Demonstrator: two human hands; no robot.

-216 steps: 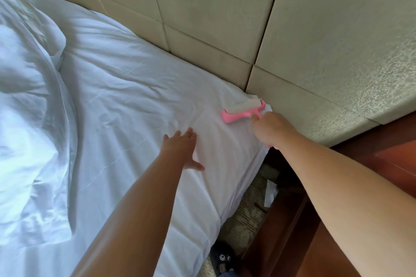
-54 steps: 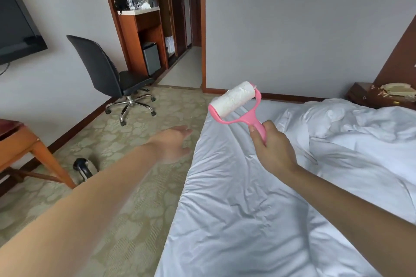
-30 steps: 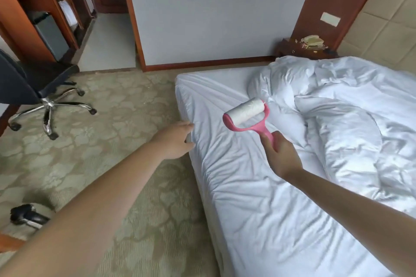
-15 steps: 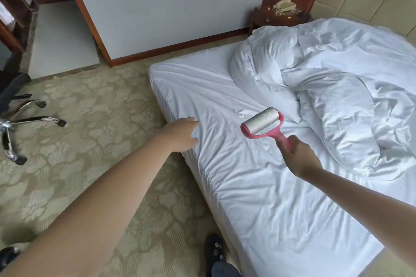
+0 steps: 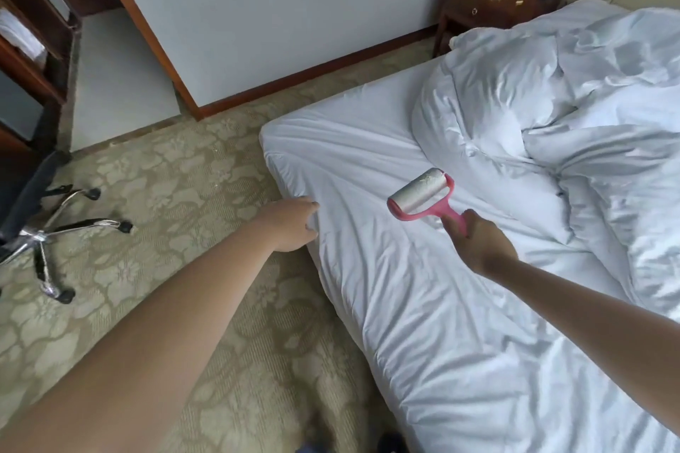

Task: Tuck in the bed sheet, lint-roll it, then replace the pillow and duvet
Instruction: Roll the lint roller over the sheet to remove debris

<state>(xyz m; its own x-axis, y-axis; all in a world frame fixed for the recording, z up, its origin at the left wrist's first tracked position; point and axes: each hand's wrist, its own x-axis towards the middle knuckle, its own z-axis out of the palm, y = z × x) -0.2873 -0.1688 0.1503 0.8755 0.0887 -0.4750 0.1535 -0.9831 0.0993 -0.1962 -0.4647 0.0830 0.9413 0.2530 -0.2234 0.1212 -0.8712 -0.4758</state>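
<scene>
A white bed sheet (image 5: 423, 305) covers the mattress, wrinkled near the foot corner. My right hand (image 5: 482, 243) grips the pink handle of a lint roller (image 5: 423, 195), whose roll hovers just over the sheet. My left hand (image 5: 290, 224) reaches to the near side edge of the mattress, fingers touching the sheet there. A crumpled white duvet (image 5: 570, 114) is heaped on the far right half of the bed. I cannot pick out the pillow within the heap.
Patterned carpet (image 5: 165, 213) lies left of the bed. An office chair (image 5: 40, 217) with a chrome base stands at the left. A wooden nightstand (image 5: 493, 7) with a telephone sits beyond the bed, by the wall.
The view has swung from the headboard side to the bed's foot corner. My right hand has lowered the lint roller toward the sheet, and my left hand has reached the mattress edge.
</scene>
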